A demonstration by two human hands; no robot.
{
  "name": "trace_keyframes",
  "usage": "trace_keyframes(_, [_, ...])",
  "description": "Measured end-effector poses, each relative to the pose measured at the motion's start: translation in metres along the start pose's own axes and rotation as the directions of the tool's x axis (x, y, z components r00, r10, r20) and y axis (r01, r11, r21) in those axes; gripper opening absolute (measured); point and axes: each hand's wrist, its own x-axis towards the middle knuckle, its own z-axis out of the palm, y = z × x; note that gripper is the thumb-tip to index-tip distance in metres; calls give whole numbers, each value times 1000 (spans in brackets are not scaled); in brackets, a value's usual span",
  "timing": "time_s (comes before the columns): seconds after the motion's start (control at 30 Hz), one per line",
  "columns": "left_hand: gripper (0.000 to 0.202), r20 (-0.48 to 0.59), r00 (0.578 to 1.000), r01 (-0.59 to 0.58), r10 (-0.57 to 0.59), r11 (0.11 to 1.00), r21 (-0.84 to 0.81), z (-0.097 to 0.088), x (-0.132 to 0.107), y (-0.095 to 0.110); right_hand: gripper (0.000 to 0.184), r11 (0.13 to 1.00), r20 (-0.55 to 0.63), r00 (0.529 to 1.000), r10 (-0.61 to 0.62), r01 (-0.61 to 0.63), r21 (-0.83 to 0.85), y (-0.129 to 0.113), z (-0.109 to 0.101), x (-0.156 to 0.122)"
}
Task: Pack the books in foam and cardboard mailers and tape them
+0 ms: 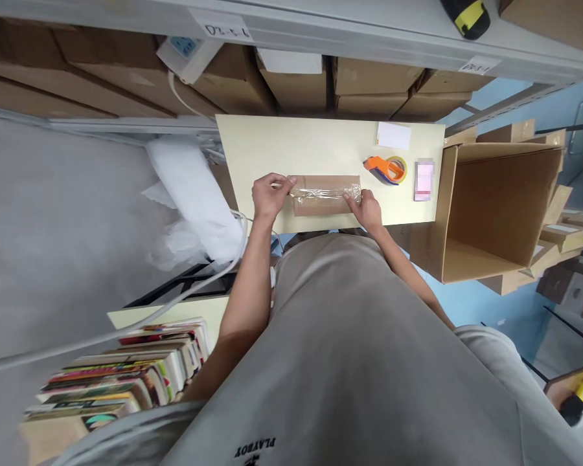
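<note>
A flat brown cardboard box (320, 207) lies on the cream tabletop in front of me, with shiny clear packing tape (320, 192) running along its length. At the box's left end, my left hand (271, 195) is closed, thumb and forefinger pinching near the upper left corner where the tape ends. My right hand (368, 210) grips the right end, its thumb on top of the tape and the other fingers mostly hidden behind the edge. To the right of the box sits an orange tape dispenser (386, 169) with a yellow-rimmed roll.
A phone (424, 180) and a white card (393, 135) lie on the table (291, 142). Right of it stands an open carton (449, 213). Shelved boxes (374, 76) line the back. White wrap (194, 194), a pale cable (194, 291) and stacked books (126, 369) are at left.
</note>
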Motion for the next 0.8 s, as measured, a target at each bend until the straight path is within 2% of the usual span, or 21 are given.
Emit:
trace_keyframes(0.33, [32, 3, 995, 95, -95, 991, -94, 6, 19, -14, 55, 998, 58, 997, -50, 48, 35, 11, 1, 15])
trace_keyframes(0.5, [37, -56, 994, 88, -98, 983, -164, 14, 21, -17, 75, 996, 124, 992, -19, 8, 91, 6, -8, 21])
trace_keyframes(0.6, [32, -124, 989, 70, -86, 990, -125, 22, 14, -16, 85, 997, 128, 992, 12, -21, 73, -6, -13, 24])
trace_keyframes(0.67, [33, -181, 982, 41, -53, 997, -72, 29, 6, -13, 86, 999, 138, 990, 28, -31, 16, -13, -16, 25])
trace_keyframes(0.73, [48, -210, 978, -2, -2, 1000, -20, 37, -4, -11, 83, 999, 156, 987, 39, -35, -33, -18, -19, 25])
trace_keyframes(0.8, [79, -204, 978, -44, 46, 999, 11, 45, -13, -12, 80, 998, 173, 984, 33, -23, -63, -19, -21, 25])
